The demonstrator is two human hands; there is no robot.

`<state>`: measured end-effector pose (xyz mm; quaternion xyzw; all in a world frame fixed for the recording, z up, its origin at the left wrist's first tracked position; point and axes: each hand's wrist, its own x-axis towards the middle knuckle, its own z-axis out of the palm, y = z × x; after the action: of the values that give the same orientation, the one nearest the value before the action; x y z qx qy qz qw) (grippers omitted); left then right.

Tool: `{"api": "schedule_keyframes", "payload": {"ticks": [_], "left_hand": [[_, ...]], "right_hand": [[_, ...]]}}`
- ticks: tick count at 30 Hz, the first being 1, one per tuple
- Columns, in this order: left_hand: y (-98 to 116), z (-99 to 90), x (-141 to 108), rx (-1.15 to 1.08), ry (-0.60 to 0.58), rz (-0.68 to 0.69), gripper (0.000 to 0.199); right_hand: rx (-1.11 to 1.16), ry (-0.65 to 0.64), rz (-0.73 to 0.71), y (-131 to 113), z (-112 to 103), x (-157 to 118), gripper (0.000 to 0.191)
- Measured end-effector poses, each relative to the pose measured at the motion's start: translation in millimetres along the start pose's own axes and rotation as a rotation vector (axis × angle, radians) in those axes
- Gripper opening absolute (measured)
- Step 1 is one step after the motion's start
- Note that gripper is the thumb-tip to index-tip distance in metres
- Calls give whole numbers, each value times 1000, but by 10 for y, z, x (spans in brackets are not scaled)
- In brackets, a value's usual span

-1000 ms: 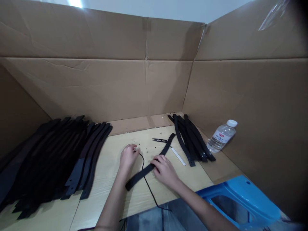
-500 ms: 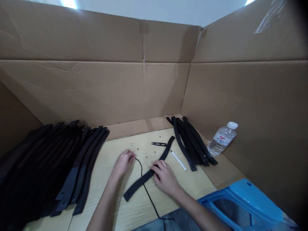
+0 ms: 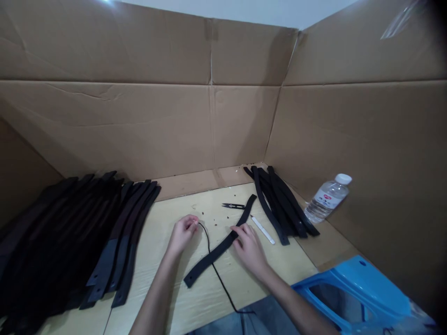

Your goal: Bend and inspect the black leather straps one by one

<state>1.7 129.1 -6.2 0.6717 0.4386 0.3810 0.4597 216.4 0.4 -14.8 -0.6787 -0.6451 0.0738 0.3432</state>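
A curved black strap [image 3: 213,255] with a small hole near its lower end lies slantwise on the tabletop. My right hand [image 3: 248,246] rests on its middle, fingers bent over the edge. To the left, my left hand [image 3: 184,232] pinches the end of a thin black cord [image 3: 221,280]. From there the cord curves down, crosses the strap and trails over the table's front edge. Black thread snips [image 3: 233,206] lie beyond the strap's upper part, and a white pen [image 3: 262,229] lies to its right.
A large stack of black straps [image 3: 131,242] covers the left side. Several more straps [image 3: 279,204] lie at the back right, near a leaning water bottle [image 3: 327,199]. A blue plastic stool [image 3: 366,284] stands at the lower right. Cardboard walls [image 3: 174,125] enclose the table [image 3: 153,279].
The view has shifted slightly. My right hand has slid a little up along the strap. My left hand still pinches the cord's end.
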Motion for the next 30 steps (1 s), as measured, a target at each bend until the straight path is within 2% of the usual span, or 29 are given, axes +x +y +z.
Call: {"api": "schedule_keyframes", "payload": {"ticks": [3, 6, 10, 13, 17, 20, 23, 25, 30], "left_hand": [[16, 1, 2, -187, 7, -101, 20], [59, 3, -11, -358, 22, -141, 21], [139, 17, -40, -637, -20, -215, 24], [189, 25, -55, -720, -74, -280, 26], [188, 16, -43, -777, -68, -302, 24], [141, -14, -23, -833, -36, -287, 24], [98, -57, -13, -873, 2, -268, 22], [92, -83, -17, -891, -1, -261, 22], [112, -109, -21, -906, 19, -258, 22]], "right_hand": [[-61, -56, -89, 25, -32, 61, 46], [-133, -148, -241, 34, -116, 185, 45], [-240, -394, -523, 35, -264, 421, 35], [-281, -481, -636, 16, -330, 570, 28], [-315, -543, -749, -29, -346, 670, 20], [-351, -559, -823, -63, -360, 706, 19], [-439, -495, -948, -125, -430, 755, 22], [-477, -443, -1014, -206, -521, 797, 27], [-387, -359, -1032, -556, -836, 897, 41]]}}
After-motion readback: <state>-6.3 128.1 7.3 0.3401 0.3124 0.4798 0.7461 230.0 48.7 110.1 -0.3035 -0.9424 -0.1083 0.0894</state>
